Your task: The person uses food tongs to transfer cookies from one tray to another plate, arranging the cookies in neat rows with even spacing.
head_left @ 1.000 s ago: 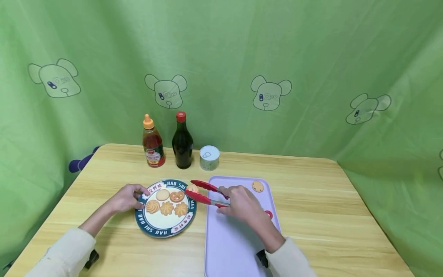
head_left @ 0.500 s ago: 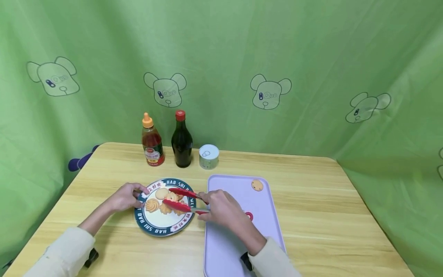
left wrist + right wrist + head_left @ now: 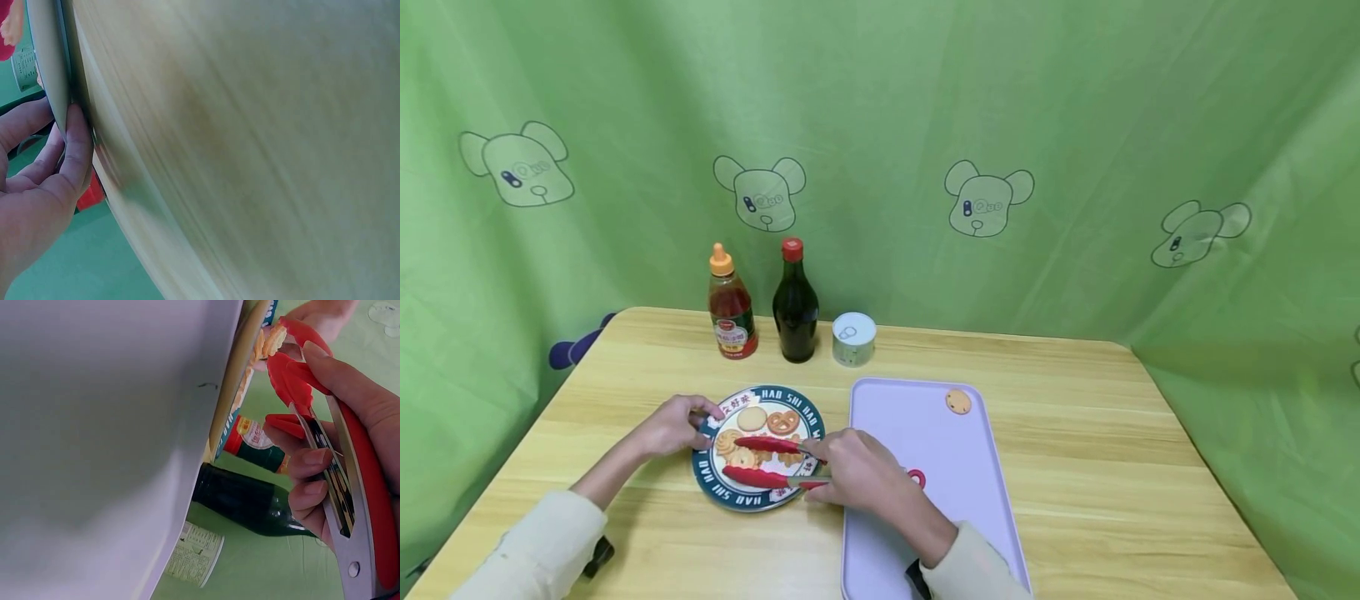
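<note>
My left hand (image 3: 673,427) pinches the left rim of a round plate (image 3: 727,493) with a dark teal border; the left wrist view shows its thumb and fingers on either side of the edge. In my right hand (image 3: 861,471) is a pair of red-tipped metal tongs (image 3: 369,506), gripped around the handles. Between the tong tips, over the plate's lower left, sits a cookie (image 3: 274,340); whether the tips squeeze it I cannot tell. A plain round cookie (image 3: 752,418), a pretzel-shaped cookie (image 3: 783,422) and a swirl cookie (image 3: 726,442) lie on the plate. The tongs partly cover others.
Right of the plate lies a lilac tray (image 3: 940,517), with one round cookie (image 3: 958,402) at its far right corner. Behind the plate stand a sauce bottle with an orange cap (image 3: 732,317), a dark bottle (image 3: 796,312) and a tin can (image 3: 853,340). A green curtain hangs behind.
My right hand has moved left, carrying the tongs and the cookie between their tips from the plate's right edge to its lower left. The left hand has stayed on the rim.
</note>
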Available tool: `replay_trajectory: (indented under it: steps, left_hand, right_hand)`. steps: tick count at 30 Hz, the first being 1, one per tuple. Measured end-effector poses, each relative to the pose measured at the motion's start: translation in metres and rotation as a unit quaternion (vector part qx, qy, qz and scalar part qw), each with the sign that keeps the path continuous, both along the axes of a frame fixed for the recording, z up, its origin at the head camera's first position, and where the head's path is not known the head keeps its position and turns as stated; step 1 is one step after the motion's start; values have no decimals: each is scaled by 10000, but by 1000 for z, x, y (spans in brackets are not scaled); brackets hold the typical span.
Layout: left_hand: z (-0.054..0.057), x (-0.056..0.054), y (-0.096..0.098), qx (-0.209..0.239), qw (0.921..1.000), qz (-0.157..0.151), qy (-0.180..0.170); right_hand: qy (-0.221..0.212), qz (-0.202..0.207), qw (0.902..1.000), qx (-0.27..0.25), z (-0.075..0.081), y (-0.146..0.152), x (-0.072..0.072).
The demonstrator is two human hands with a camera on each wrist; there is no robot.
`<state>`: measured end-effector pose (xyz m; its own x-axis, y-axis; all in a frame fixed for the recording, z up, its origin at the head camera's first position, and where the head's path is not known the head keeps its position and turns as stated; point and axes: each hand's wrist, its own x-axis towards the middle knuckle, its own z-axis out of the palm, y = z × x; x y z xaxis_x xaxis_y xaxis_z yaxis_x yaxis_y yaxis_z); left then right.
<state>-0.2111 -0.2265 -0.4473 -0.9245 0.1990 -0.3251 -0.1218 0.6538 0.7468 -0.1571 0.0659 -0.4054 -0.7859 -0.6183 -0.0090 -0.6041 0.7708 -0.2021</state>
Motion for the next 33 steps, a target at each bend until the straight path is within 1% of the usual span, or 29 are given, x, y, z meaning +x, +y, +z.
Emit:
replay_trajectory:
  steps: [7,14,19,25,28,33]
  left_hand:
    - [-1,-1,0,-19,10000,-16,-2]
    - [1,-1,0,-63,10000,-29,16]
    - [0,-1,0,-15,10000,9,-3]
    - [0,-1,0,-41,10000,5,48]
    - [0,-1,0,-38,10000,0,64]
    - [-1,-1,0,-51,10000,17,60]
  right_hand:
    - [169,228,9995,154,-5,-5,1]
    - [168,188,9995,199,-6,-7,3]
    - [-52,46,10000,63,-1,-1,3]
    - [-346,-264,9989,-193,4,18,3]
    - [-382,-397,9980,-316,3,30,4]
    - [-227,-626,9967,-461,-1,53,5]
